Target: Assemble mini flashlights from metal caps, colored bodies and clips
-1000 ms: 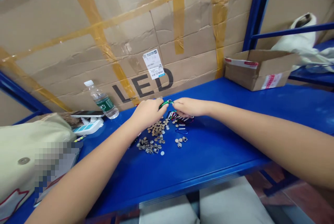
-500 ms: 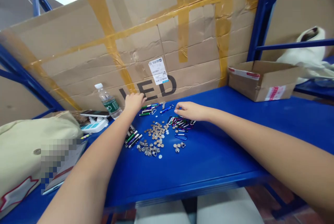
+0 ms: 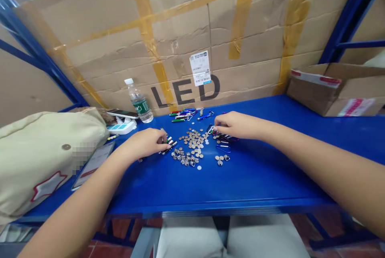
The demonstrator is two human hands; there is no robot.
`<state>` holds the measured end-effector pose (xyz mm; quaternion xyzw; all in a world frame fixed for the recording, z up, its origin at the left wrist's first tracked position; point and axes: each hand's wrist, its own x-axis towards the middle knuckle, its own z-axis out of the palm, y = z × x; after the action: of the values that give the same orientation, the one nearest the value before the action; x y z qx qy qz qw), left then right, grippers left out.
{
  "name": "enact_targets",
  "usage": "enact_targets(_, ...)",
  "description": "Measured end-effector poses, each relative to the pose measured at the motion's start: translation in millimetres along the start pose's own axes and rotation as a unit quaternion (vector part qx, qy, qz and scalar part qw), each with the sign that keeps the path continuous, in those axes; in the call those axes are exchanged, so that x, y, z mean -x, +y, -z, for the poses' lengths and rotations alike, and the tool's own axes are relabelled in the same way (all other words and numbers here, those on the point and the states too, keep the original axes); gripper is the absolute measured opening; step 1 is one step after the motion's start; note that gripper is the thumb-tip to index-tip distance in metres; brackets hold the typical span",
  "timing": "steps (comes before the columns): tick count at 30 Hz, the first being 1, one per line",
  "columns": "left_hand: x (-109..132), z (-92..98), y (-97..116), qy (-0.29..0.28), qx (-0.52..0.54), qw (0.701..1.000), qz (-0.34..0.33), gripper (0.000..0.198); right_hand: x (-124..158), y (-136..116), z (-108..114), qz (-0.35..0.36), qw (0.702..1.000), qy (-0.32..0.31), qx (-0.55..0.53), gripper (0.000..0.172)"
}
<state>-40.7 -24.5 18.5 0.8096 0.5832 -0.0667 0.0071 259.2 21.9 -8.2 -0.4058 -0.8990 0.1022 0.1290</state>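
My left hand (image 3: pixel 148 143) is at the left pile of small flashlight tubes (image 3: pixel 172 144), its fingers curled over them and closed on a tube. My right hand (image 3: pixel 230 124) is pinched over the heap of coloured carabiners (image 3: pixel 230 137), a silvery carabiner (image 3: pixel 211 129) showing at its fingertips. Between the hands lie many button cells (image 3: pixel 194 138). Nearer me is a cluster of shiny metal end caps (image 3: pixel 184 157). A blue carabiner (image 3: pixel 223 148) lies apart, above a few cells and caps (image 3: pixel 221 159). Behind, small flashlights with carabiners (image 3: pixel 182 115) lie in a group.
A water bottle (image 3: pixel 140 103) stands at the back left beside a white power strip (image 3: pixel 122 126) and a phone (image 3: pixel 123 113). A cream bag (image 3: pixel 45 149) and a flat tablet-like thing (image 3: pixel 93 165) lie left. An open cardboard box (image 3: pixel 331 93) sits right; a large cardboard sheet (image 3: pixel 180 37) backs the blue table (image 3: pixel 255 181).
My left hand has come back from the flashlights at the rear to the tube pile. My right hand has lowered onto the carabiners. The view has shifted.
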Motion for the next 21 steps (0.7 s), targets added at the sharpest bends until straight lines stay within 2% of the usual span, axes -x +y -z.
enact_targets(3,-2,-11.7,5,0.04,-0.005,0.998,-0.043,0.025,-1,-8,-7,0.014,1.0,-0.011,0.004,0.022)
enact_targets(7,-7,-24.1,5,0.059,0.004,0.997,-0.042,0.022,-4,-19,-20,0.07,0.997,0.009,0.027,0.02)
enact_targets(10,-8,-25.2,3,0.128,0.05,0.989,-0.05,0.024,-8,-27,-29,0.078,0.995,0.028,0.053,0.022)
enact_targets(13,-6,-21.7,5,0.201,0.125,0.968,-0.078,0.026,-12,-31,-36,0.078,0.994,0.031,0.072,0.023)
enact_targets(15,-5,-20.5,9,0.23,0.157,0.955,-0.102,0.026,-13,-31,-40,0.082,0.994,0.028,0.07,0.022)
enact_targets(18,-4,-23.1,18,0.254,0.168,0.942,-0.142,0.023,-14,-30,-43,0.088,0.994,0.034,0.055,0.02)
enact_targets(21,-8,-29.3,25,0.255,0.168,0.939,-0.16,0.019,-14,-28,-45,0.082,0.995,0.036,0.052,0.016)
